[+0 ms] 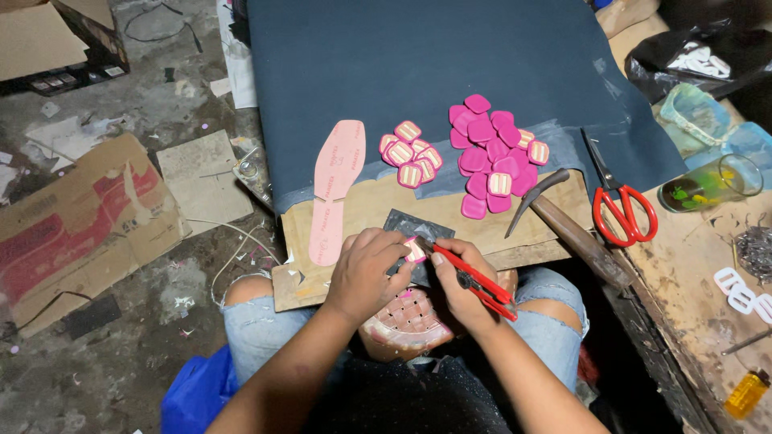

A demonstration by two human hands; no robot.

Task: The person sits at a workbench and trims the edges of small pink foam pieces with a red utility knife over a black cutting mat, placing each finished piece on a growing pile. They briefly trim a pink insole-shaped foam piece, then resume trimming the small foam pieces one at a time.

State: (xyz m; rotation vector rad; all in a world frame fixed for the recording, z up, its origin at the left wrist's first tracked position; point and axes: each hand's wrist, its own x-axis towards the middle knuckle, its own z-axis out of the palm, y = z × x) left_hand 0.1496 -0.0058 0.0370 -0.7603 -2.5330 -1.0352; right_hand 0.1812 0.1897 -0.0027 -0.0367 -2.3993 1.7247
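My left hand [366,269] pinches a small pink striped square piece [415,251] against a dark grey pad [414,226] at the near edge of a cardboard board [378,201]. My right hand [462,281] grips a red utility knife [474,280], its tip touching the piece. A pink shoe insole [334,185] lies to the left on the board. Two piles of pink square pieces [492,153], some striped [410,153], sit farther away on a dark blue sheet [418,64].
A hammer [567,225] and red-handled scissors [615,201] lie to the right. A glass [712,183], white buckles [740,289] and a yellow lighter [745,394] sit on the wooden bench at right. Cardboard scraps [72,217] cover the floor at left. A woven basket [410,321] rests on my lap.
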